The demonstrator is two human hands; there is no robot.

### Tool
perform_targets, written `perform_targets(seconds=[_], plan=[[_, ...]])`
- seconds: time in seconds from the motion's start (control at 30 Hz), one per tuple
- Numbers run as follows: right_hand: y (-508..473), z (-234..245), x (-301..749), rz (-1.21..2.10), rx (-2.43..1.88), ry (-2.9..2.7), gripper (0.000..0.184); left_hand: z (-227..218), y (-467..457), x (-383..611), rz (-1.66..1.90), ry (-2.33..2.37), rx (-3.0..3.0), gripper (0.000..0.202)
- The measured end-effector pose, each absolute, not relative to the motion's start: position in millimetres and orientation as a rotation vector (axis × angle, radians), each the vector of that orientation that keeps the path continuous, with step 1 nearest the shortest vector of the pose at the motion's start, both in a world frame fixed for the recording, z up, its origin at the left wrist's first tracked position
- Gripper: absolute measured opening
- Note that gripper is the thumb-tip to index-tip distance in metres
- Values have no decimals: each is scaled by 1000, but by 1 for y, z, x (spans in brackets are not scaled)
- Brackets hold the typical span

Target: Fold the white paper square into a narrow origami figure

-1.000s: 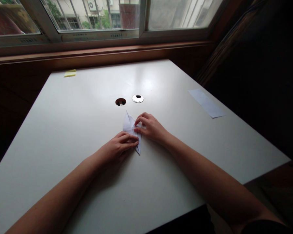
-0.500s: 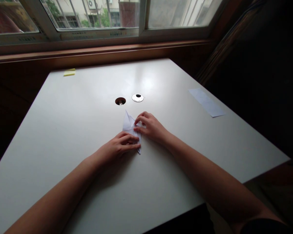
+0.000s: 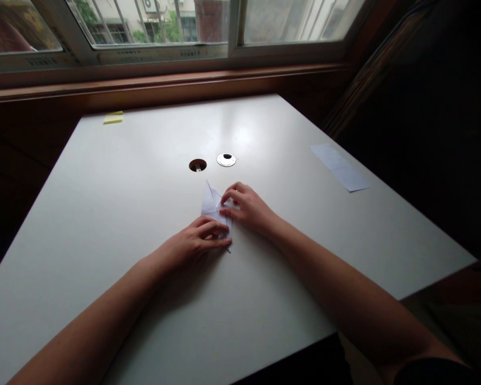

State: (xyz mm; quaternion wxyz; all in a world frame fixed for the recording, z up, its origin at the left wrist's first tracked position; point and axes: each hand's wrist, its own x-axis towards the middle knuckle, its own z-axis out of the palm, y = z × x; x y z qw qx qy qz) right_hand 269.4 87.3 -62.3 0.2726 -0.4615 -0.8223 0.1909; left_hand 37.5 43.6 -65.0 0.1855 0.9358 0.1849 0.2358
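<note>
A small folded piece of white paper (image 3: 210, 202), pointed at its far and near ends, lies on the white table (image 3: 116, 203). My left hand (image 3: 194, 241) rests on its near part, fingers curled and pressed down on the paper. My right hand (image 3: 247, 207) pinches the paper's right side with curled fingertips. Much of the paper is hidden under both hands.
A round cable hole (image 3: 198, 165) and a white round cap (image 3: 226, 159) sit just beyond the paper. A strip of white paper (image 3: 339, 167) lies at the right edge. A yellow sticky pad (image 3: 113, 118) is at the far left corner, below the window sill (image 3: 164, 85).
My left fingers have slid slightly toward the paper's near tip, covering more of it. My right hand has barely shifted.
</note>
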Motion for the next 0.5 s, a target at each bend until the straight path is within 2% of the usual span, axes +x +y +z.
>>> perform_targets(seconds=[0.5], plan=[[88, -62, 269, 521, -1240, -2221, 14, -64, 43, 35, 531, 525, 2765, 46]])
